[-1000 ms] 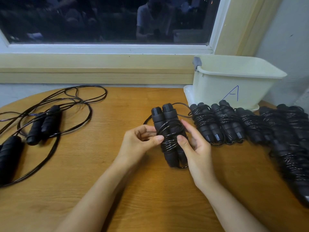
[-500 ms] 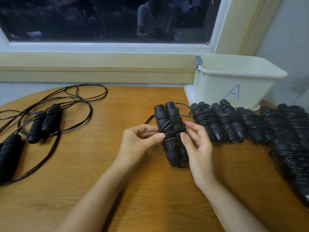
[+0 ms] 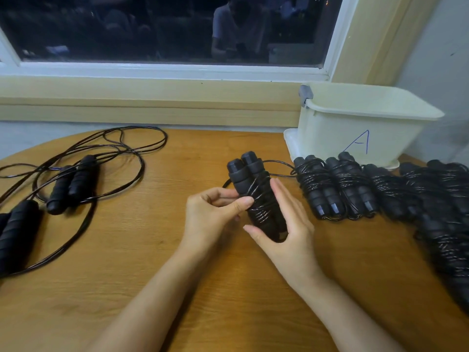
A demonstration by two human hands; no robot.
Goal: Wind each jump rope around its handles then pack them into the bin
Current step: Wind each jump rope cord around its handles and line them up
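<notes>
While the left hand goes on pinching the wraps with thumb and curled fingers, the right hand has slid its thumb from the middle of the coils to the near end, and its fingers now lie straight along the right side. Between both hands, mid-counter, the jump rope sits tilted: two matt black foam handles side by side, hard caps at the far end, bound by thin glossy cord. Just right of it a row of wound ropes lies before the cream plastic bin; loose ropes sprawl far left
</notes>
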